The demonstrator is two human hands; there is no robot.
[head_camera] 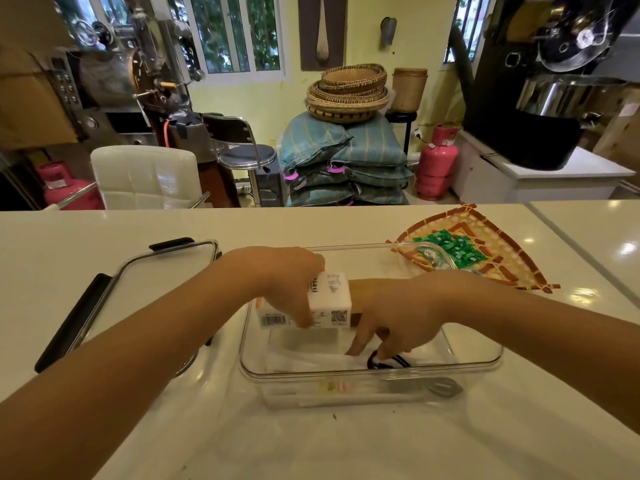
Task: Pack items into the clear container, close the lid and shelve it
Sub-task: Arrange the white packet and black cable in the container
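A clear rectangular container [485,358] stands open on the white counter in front of me. My left hand [284,282] grips a white box [329,299] with a barcode and QR code, holding it over the container's left half. My right hand [398,320] reaches down inside the container, its fingertips pinching a dark cord [388,362] that lies on a white packet [311,362] on the bottom. The clear lid [166,271] with black latches lies flat on the counter to the left of the container.
A woven bamboo tray [512,271] with several green sachets [453,249] sits behind the container at the right. The counter's far edge runs across the middle of the view. Beyond it are a white chair, a stool, stacked sacks, baskets and pink gas cylinders.
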